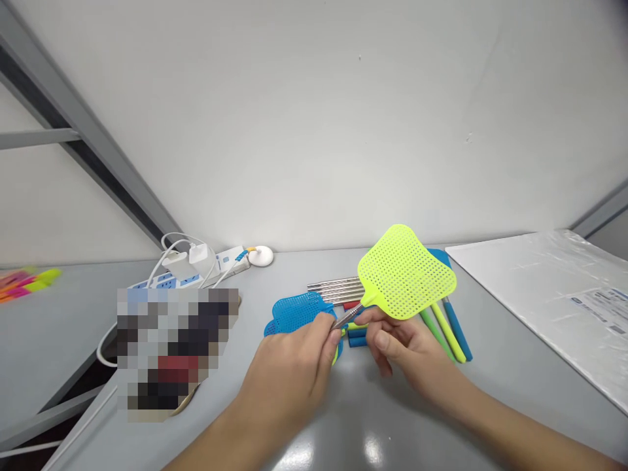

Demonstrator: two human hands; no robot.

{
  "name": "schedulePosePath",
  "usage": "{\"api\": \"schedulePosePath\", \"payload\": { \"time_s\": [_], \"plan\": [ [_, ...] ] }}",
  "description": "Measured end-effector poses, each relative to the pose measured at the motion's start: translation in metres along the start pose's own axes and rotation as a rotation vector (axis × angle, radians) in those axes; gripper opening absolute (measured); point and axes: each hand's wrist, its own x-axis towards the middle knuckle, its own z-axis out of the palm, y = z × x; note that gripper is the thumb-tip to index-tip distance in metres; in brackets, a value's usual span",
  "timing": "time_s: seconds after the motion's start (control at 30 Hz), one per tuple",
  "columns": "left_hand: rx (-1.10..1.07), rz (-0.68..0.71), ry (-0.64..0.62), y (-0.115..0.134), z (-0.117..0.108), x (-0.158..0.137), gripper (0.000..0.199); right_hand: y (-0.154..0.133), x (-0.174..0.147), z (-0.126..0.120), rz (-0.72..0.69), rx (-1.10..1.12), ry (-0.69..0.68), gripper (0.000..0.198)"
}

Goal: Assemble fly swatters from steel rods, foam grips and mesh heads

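My left hand [294, 366] is closed around the metal rod of a yellow fly swatter [407, 271], whose perforated head is raised up and to the right. My right hand [400, 340] is just below that head, fingers loosely bent and apart, with nothing visible in them. Behind my left hand lie blue fly swatter heads [299, 311], partly covered by it. Several bare metal rods [336, 288] rest side by side behind the swatter. Blue handle grips [357, 339] lie between my hands. Green, yellow and blue handles [456, 327] stretch out beyond my right hand.
At the left stand a power strip [230, 260] with white chargers and cables, a white round device [261, 256] and a pixelated item [176, 353]. A plastic-wrapped white board [549, 281] lies at the right. Bright blurred items [29, 282] show at the far left.
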Motion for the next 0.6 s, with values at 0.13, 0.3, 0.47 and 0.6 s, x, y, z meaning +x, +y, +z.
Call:
{"api": "schedulePosePath", "payload": {
  "time_s": [0.13,0.3,0.47,0.6],
  "plan": [
    [-0.099,-0.010,-0.086,0.002,0.001,0.000,0.031,-0.005,-0.002,-0.004,-0.002,-0.162,0.092,0.037],
    [0.027,-0.012,-0.117,0.015,0.005,0.001,0.029,-0.004,-0.007,0.004,0.056,-0.290,0.184,0.046],
    [0.134,0.080,-0.044,0.020,0.010,0.001,0.029,0.001,-0.010,0.019,0.033,-0.335,0.277,0.043],
    [0.241,0.146,0.024,0.016,0.010,0.001,0.025,0.001,-0.011,0.023,0.075,-0.319,0.313,0.040]
  ]
}}
